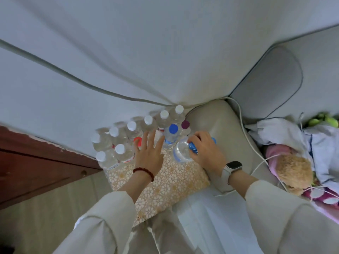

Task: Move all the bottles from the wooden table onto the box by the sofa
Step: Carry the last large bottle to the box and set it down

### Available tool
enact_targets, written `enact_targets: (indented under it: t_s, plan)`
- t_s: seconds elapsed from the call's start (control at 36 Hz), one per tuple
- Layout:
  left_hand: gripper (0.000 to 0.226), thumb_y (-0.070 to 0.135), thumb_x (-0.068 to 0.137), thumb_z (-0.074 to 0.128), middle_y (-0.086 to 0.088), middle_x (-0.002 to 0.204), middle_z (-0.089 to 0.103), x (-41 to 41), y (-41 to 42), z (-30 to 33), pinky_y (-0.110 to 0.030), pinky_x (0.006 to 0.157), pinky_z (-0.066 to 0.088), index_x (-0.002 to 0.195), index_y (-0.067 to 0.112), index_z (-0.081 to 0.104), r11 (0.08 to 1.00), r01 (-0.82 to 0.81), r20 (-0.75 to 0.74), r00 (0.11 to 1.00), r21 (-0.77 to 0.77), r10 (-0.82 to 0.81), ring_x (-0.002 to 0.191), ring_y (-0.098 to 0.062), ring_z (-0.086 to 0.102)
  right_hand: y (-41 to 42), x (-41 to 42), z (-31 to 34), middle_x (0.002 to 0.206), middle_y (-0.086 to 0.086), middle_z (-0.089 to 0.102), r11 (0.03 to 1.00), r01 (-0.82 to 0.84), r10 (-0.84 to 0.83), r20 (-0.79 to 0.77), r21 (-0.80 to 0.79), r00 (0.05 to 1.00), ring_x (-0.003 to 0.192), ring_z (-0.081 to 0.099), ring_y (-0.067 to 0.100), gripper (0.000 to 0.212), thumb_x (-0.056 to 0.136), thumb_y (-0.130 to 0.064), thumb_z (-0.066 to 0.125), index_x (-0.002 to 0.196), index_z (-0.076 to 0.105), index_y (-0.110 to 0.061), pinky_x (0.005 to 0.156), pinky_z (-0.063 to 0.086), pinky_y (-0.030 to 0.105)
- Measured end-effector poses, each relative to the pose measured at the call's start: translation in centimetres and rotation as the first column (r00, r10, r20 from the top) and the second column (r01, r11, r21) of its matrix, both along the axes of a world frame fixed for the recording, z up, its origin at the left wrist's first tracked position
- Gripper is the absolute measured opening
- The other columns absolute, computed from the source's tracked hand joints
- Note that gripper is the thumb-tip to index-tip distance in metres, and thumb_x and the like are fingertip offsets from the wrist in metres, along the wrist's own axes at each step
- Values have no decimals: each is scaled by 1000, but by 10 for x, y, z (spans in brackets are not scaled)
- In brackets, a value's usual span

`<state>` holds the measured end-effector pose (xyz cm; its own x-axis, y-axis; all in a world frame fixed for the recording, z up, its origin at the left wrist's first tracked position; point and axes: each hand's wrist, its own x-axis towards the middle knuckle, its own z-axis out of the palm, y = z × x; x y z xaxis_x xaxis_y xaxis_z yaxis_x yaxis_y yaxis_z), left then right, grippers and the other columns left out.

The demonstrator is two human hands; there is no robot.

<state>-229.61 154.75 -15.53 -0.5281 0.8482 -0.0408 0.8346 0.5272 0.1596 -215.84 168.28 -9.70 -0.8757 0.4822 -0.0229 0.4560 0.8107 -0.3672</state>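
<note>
The room is lit softly and evenly, a cool, slightly bluish daylight with no clear source in view. Shadows are faint; only a weak one lies under the left hand (pixel 149 153) on the patterned cloth (pixel 170 182). Small pale glints sit on the clear bottles (pixel 126 143). The wide lens bends the wall trim (pixel 73 76) into a curve and stretches the sleeves (pixel 102 226) at the lower edge. The whole picture is a little soft, with the soft toy (pixel 293 171) at the right smeared.
</note>
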Motion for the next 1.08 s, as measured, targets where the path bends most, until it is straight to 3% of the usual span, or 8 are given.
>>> enact_targets:
  t_s: [0.11,0.17,0.42,0.56,0.64,0.83,0.97,1.08]
  plan:
    - [70,40,85,49,-9,154,5,-14,-5,-5,-61,108,0,142,28,9,984,-57,30,998,-166,63,140,-34,-2,12,-12,0,101,21,56,999,-38,38,15,-4,999,96,55,35,22,75,-6,67,95,60,-2,75,49,37]
    - [70,45,88,41,-5,154,-3,-16,-8,-8,-62,107,-4,142,28,0,976,-68,40,996,-209,78,139,-33,-10,17,-17,2,101,22,55,998,-69,69,17,-9,997,96,55,36,20,75,-4,67,94,60,-1,76,50,38]
    - [75,49,87,39,-3,154,-7,-19,-12,-13,-66,107,3,141,28,-9,965,-70,127,986,-252,105,139,-34,-10,19,-17,4,105,22,56,991,-132,131,44,12,990,97,56,36,20,76,-4,66,95,59,-4,73,52,38]
    - [75,48,87,39,-3,154,-10,-18,-11,-11,-66,107,1,140,29,-11,958,-85,139,982,-275,127,138,-33,-13,19,-15,4,118,21,51,988,-138,128,136,66,982,111,48,38,30,82,-9,60,112,55,-6,84,50,43]
    - [75,48,87,40,-3,154,-10,-19,-12,-10,-67,106,1,140,32,-10,954,-92,136,981,-286,135,138,-34,-12,17,-18,8,129,16,42,989,-129,110,228,71,967,121,37,31,32,89,-14,50,121,47,-9,90,49,39]
    - [74,51,87,39,-5,153,-13,-27,-15,-11,-65,107,2,139,36,-12,948,-91,136,981,-305,138,138,-35,-12,24,-22,12,130,15,39,991,-87,55,280,104,959,121,36,28,33,92,-13,45,125,43,-9,92,47,37]
    - [76,51,86,40,-5,153,-16,-25,-17,-11,-64,106,-1,140,34,-11,946,-85,138,981,-314,134,138,-35,-12,19,-22,6,115,19,53,975,-155,110,260,161,959,105,52,35,30,80,-7,62,109,54,-5,82,53,43]
    - [78,50,86,41,-3,153,-13,-27,-18,-11,-62,108,1,142,29,-9,949,-101,148,977,-299,150,139,-34,-10,12,-20,-2,98,13,62,974,-129,85,225,189,971,86,61,31,42,60,-6,78,97,57,-10,69,57,36]
